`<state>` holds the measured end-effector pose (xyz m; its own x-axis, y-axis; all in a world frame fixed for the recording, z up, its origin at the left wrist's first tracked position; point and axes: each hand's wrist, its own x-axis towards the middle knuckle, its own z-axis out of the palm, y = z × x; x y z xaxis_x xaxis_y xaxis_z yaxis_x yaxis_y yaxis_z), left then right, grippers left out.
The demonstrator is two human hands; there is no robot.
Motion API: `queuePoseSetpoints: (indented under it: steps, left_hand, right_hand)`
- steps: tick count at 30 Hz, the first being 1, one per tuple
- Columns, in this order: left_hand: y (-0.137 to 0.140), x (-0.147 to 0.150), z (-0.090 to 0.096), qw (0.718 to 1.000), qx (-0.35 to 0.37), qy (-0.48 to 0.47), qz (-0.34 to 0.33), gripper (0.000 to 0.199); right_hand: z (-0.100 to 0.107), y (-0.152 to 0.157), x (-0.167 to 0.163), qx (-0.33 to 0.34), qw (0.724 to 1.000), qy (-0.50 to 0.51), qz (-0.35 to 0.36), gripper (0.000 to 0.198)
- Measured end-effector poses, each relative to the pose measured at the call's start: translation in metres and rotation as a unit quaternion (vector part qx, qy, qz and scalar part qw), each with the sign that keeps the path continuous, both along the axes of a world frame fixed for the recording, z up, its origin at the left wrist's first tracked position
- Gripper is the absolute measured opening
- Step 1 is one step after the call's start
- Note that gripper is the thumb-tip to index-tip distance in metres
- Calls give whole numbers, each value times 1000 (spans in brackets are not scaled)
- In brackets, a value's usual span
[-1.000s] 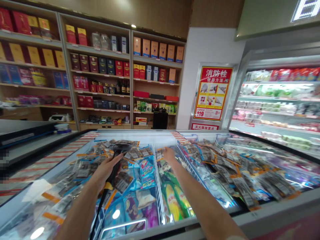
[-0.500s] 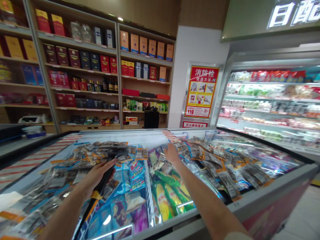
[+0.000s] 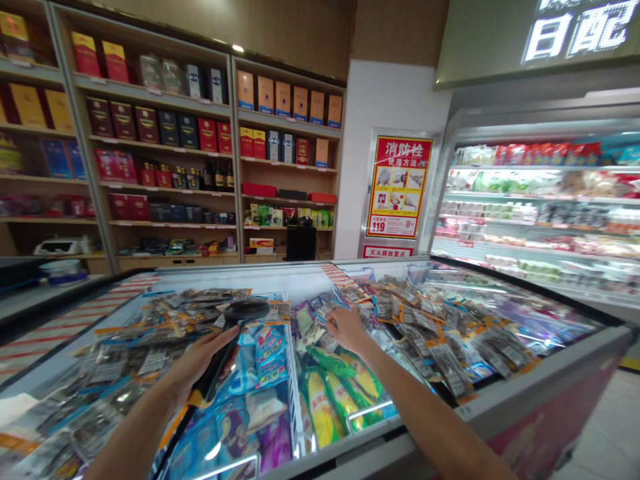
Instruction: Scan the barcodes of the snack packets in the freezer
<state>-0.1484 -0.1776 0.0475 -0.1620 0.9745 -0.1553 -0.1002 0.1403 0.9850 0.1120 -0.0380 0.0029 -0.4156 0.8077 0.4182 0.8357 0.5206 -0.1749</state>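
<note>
My left hand [image 3: 213,357] is wrapped around a black tool [image 3: 246,309] with a long handle and a dark oval head; its exact kind I cannot make out. The oval head is over grey-brown packets with orange and blue edges [image 3: 185,313]. Blue bags [image 3: 270,350] lie below and right of it. My right hand [image 3: 347,329] reaches over the middle of the chest freezer [image 3: 315,270], fingers apart and slightly bent. Its fingertips are at a clear-wrapped packet [image 3: 320,310]; whether they touch it I cannot tell. Bagged corn cobs [image 3: 323,400] lie below that hand.
A white wire divider [image 3: 295,393] splits the freezer's bags. More packets [image 3: 450,353] are heaped on the right side. Behind stand shelves with boxes [image 3: 287,120], a red and yellow sign [image 3: 399,187] and an open refrigerated display [image 3: 540,200].
My right hand's fingers have spread from a more closed shape, and the hand sits slightly lower. The tool's oval head has shifted a little to the right and shows more clearly.
</note>
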Motion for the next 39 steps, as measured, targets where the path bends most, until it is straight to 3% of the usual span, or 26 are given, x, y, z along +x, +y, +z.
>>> queuePoseSetpoints:
  steps: [3,6,9,12,14,18,21,26,39]
  left_hand:
    - [-3,4,3,1000,5,-2,2,32]
    - [-5,9,6,1000,14,14,-10,33]
    - [-7,10,8,1000,10,21,-21,34]
    - [-6,10,7,999,19,10,-27,33]
    - [-6,9,6,999,28,-2,-30,32]
    - [-7,9,5,997,40,-28,-60,31]
    - [-7,11,3,993,47,-31,-106,32]
    - [-9,16,3,990,45,-20,-131,31]
    - [-14,16,4,988,43,-12,-149,32]
  right_hand:
    - [4,-2,3,32,996,28,-75,29]
    - [7,3,1,38,981,18,-189,51]
    - [7,8,-10,7,976,-3,-219,57]
    - [2,11,-22,-43,978,40,-202,44]
    - [-3,13,-25,-78,974,128,-173,37]
    - [-13,22,-18,-85,931,339,-107,35]
    - [-17,28,-10,-81,906,410,-63,32]
    - [-17,29,-5,-102,887,450,-15,33]
    - [-13,26,-6,-102,895,435,13,34]
